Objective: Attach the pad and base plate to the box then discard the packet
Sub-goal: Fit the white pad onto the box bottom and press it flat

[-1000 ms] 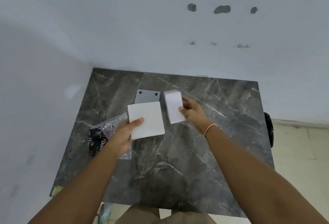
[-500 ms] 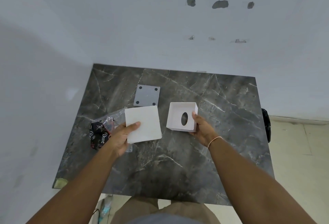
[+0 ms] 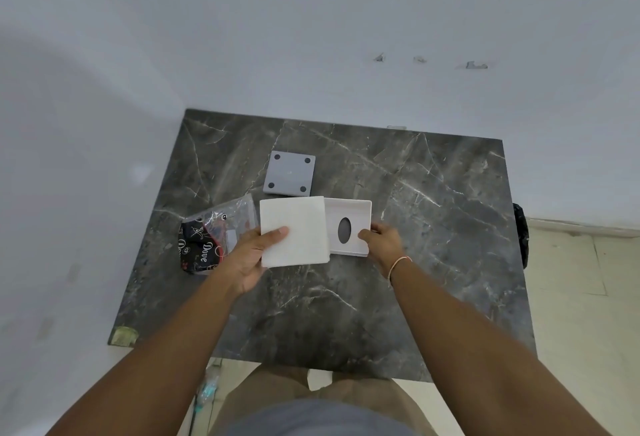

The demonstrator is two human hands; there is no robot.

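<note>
My left hand (image 3: pixel 251 255) grips a square white pad (image 3: pixel 294 229) by its near left corner, thumb on top. The pad overlaps the left side of a white open box (image 3: pixel 349 224) with an oval hole in its floor. My right hand (image 3: pixel 382 245) holds that box by its right near edge. A grey square base plate (image 3: pixel 290 174) with four dark corner dots lies flat on the table just beyond the pad. A clear plastic packet (image 3: pixel 211 234) with black printed contents lies to the left, partly under my left hand.
Everything sits on a dark marble table (image 3: pixel 433 227) pushed into a corner of white walls. A black bag (image 3: pixel 521 234) hangs off the table's right edge. Tiled floor shows to the right and below.
My right hand turned the box open side up and brought it left. The pad moved right until it overlaps the box's left side.
</note>
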